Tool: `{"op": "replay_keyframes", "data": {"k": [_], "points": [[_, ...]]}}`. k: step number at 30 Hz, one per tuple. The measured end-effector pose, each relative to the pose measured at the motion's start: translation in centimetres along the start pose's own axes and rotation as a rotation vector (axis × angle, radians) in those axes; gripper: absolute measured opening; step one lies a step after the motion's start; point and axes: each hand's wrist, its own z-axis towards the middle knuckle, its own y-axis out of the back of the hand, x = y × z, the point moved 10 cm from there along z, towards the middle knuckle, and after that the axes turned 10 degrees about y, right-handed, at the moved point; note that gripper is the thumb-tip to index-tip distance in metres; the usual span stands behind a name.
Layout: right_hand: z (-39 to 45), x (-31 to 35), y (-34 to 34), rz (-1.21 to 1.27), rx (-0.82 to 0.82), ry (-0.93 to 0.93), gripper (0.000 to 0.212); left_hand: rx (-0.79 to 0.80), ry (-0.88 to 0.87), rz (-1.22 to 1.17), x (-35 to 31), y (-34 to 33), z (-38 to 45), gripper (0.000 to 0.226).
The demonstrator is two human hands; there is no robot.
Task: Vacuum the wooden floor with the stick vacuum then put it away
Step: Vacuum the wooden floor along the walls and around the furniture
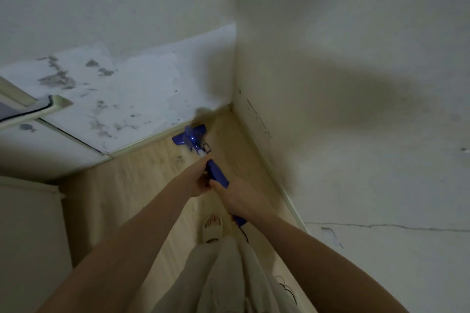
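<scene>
A blue stick vacuum (pixel 217 171) slants down from my hands to the pale wooden floor (pixel 142 175). Its floor head (pixel 189 136) lies against the skirting in the far corner of the room. My left hand (pixel 199 180) grips the vacuum's body from the left side. Just behind it, my right hand (pixel 237 197) grips the handle, and the blue handle end sticks out below my wrist. A dark cord hangs from that end.
Two stained white walls meet in the corner beyond the floor head (pixel 234 107). A pale frame edge (pixel 50 107) juts in at the left. A white cabinet side (pixel 30 223) stands at the near left. My sandalled foot (pixel 213 227) is on the floor below my hands.
</scene>
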Motion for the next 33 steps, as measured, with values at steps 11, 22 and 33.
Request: {"op": "replay_keyframes", "data": {"k": [11, 22, 33], "points": [[0.1, 2.8, 2.0, 0.14, 0.067, -0.075, 0.038, 0.107, 0.137, 0.141, -1.3, 0.4, -0.1, 0.034], [3.9, 4.0, -1.1, 0.193, 0.013, -0.041, 0.04, 0.04, 0.071, -0.058, -4.3, 2.5, 0.4, 0.015], [1.3, 2.7, -2.6, 0.179, 0.043, -0.026, 0.037, 0.009, 0.056, -0.098, -0.9, 3.6, 0.2, 0.015]]}}
